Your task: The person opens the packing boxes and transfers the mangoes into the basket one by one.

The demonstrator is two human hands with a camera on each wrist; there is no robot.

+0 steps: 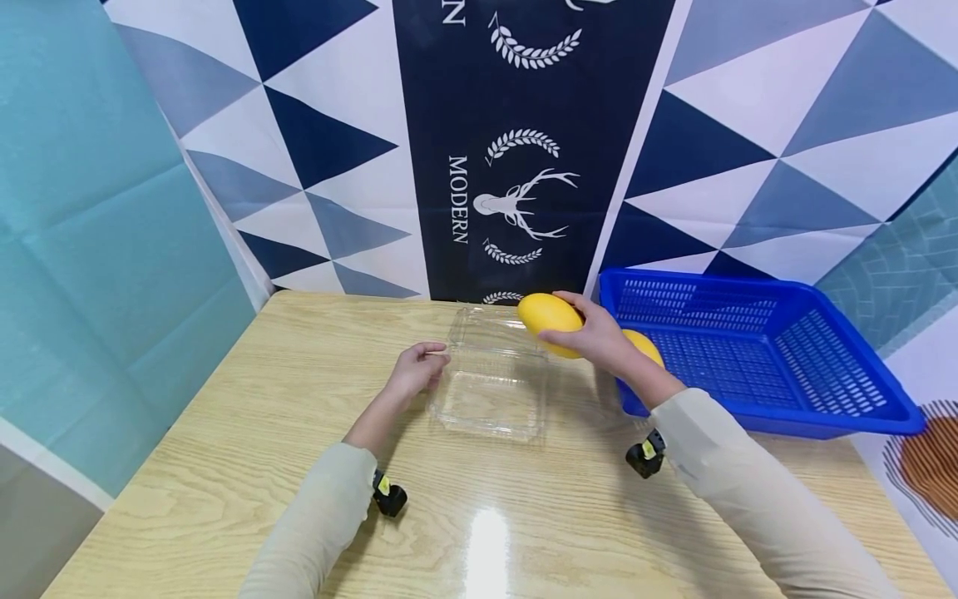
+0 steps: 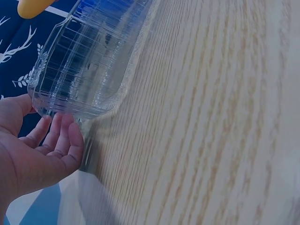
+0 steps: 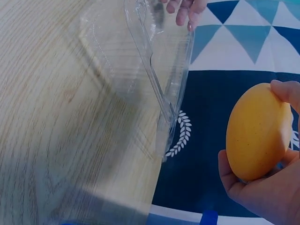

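In the head view a clear plastic clamshell container (image 1: 490, 395) lies with its lid raised at the back of the wooden table. My left hand (image 1: 415, 372) is at its left side; in the left wrist view the thumb and curled fingers (image 2: 61, 136) hold the container's edge. A smooth yellow mango (image 1: 550, 323) is gripped in my right hand (image 1: 595, 337), held up above the container's right back corner. The right wrist view shows the thumb and fingers around the mango (image 3: 259, 132), its broad face uncovered.
A blue plastic basket (image 1: 771, 416) stands at the right, with another yellow mango (image 1: 644, 345) at its left side, partly hidden by my right forearm. A patterned cloth (image 1: 516, 100) hangs behind the table (image 1: 299, 366).
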